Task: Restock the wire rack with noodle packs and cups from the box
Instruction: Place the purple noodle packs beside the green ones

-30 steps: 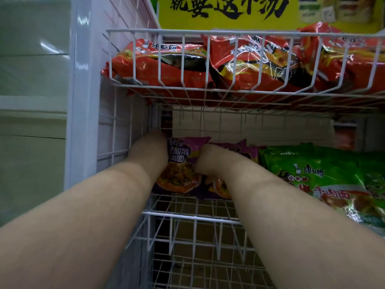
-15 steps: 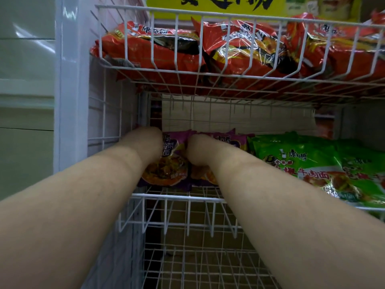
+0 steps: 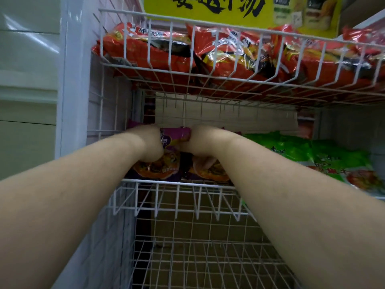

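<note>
Both hands, left (image 3: pixel 149 142) and right (image 3: pixel 201 142), clench crinkly purple foil noodle packs (image 3: pixel 166 163) at twelve o'clock; light, slippery, crushable, best held by edges.

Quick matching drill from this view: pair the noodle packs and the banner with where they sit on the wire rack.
Things:
1. red foil noodle packs
2. purple noodle packs
3. green noodle packs
4. yellow banner with black characters

Places:
A. middle shelf, right side
B. above the top basket
C. top wire basket
D. middle shelf, left side, under both hands

Pairs: 1-C, 2-D, 3-A, 4-B
</note>
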### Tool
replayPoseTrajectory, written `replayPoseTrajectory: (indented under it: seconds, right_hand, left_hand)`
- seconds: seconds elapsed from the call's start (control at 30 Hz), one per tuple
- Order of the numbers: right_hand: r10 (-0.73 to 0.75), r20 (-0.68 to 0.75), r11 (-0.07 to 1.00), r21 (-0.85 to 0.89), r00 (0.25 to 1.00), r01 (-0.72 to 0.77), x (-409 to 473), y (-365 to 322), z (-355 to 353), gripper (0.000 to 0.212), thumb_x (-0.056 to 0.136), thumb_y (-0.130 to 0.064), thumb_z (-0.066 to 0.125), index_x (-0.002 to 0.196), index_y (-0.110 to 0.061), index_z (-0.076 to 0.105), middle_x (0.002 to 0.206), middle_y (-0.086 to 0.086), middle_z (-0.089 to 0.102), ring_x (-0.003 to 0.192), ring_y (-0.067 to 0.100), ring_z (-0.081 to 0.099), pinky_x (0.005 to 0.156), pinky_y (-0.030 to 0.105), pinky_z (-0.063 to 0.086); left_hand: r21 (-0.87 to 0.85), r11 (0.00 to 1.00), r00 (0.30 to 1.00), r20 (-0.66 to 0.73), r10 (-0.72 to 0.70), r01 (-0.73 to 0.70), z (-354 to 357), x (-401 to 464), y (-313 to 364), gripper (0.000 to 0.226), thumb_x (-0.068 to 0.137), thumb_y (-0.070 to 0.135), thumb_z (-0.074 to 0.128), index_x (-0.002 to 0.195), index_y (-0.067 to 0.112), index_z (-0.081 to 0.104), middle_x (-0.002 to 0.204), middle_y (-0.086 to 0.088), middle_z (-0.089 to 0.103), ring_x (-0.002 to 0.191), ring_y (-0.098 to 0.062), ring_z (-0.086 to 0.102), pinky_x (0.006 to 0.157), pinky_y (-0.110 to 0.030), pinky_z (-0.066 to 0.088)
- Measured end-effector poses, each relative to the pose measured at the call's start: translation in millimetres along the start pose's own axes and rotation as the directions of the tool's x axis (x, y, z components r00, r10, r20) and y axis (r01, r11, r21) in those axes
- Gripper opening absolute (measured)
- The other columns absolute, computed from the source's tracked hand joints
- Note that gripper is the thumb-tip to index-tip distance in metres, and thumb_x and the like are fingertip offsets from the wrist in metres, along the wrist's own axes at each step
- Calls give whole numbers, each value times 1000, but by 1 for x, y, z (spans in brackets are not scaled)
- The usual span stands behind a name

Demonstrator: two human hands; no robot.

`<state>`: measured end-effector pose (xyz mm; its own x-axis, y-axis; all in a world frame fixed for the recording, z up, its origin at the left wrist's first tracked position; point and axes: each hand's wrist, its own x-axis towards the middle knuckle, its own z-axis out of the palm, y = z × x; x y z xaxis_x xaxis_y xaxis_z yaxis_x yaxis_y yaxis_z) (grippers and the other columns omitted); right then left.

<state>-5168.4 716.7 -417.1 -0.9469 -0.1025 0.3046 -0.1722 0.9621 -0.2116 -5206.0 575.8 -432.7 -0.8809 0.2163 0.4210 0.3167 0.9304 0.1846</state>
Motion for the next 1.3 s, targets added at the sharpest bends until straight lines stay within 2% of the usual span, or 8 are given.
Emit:
replayPoseTrajectory:
  seconds: [0.07,0.13,0.3,0.43,0.57,0.8,1.07,1.3]
  right_hand:
    - [-10,-50,1000,-19,999,9,-15,10,-10,30,99,-43,53,103,-14,59,90,3,60,86,22,63,73,32,55]
    - [18,-171,999,-39,985,-25,-36,24,-25,36,90,-54,60,92,-18,59,77,-1,57,70,17,56,52,27,42]
    - [47,-306,998,-23,951,-57,-121,86,-70,31,85,-54,67,91,-24,74,79,-3,73,75,13,67,64,27,53]
    - [112,-293,993,72,950,-94,-186,145,-84,31,87,-55,65,85,-25,76,66,-8,73,45,-1,56,42,16,41]
    - [239,-297,967,163,924,-198,-246,206,-89,32,86,-57,65,84,-26,74,65,-13,73,53,6,58,50,24,48]
    - [397,-221,910,222,891,-350,-345,303,-79,31,85,-56,66,85,-25,72,64,-14,72,41,2,50,42,17,37]
    - [615,95,740,272,783,-615,-452,416,-29,23,89,-50,66,96,-29,70,76,-10,75,51,5,58,43,18,41]
    - [687,236,576,400,687,-713,-512,488,40,19,93,-38,66,100,-21,69,79,-4,73,56,9,61,45,19,43]
  left_hand:
    - [-43,999,999,-35,4,-5,-6,-11,22,12,95,25,54,92,15,60,92,-7,63,84,-25,61,66,-30,46]
    - [-126,990,994,-100,49,-62,-14,-28,50,16,94,33,56,101,19,60,97,-2,62,85,-21,59,66,-30,45]
    - [-235,928,950,-187,249,-289,-8,-71,125,13,90,38,59,100,33,65,91,14,60,79,-5,56,56,-22,42]
    - [-307,865,917,-181,356,-397,14,-97,192,12,90,35,58,97,34,68,76,11,63,61,-5,60,48,-21,40]
    - [-287,831,879,-131,459,-477,37,-121,258,13,91,33,56,96,33,68,80,12,63,62,-7,61,50,-23,45]
    - [-345,744,799,-29,601,-572,89,-160,358,12,89,33,58,94,31,68,76,14,62,67,1,55,53,-17,37]
    - [-519,784,701,415,580,-341,194,-214,458,12,91,29,53,97,32,63,79,3,75,63,-9,72,56,-28,61]
    - [-580,814,594,644,482,-32,276,-265,502,13,95,15,55,102,19,64,90,-5,74,65,-15,73,59,-28,61]
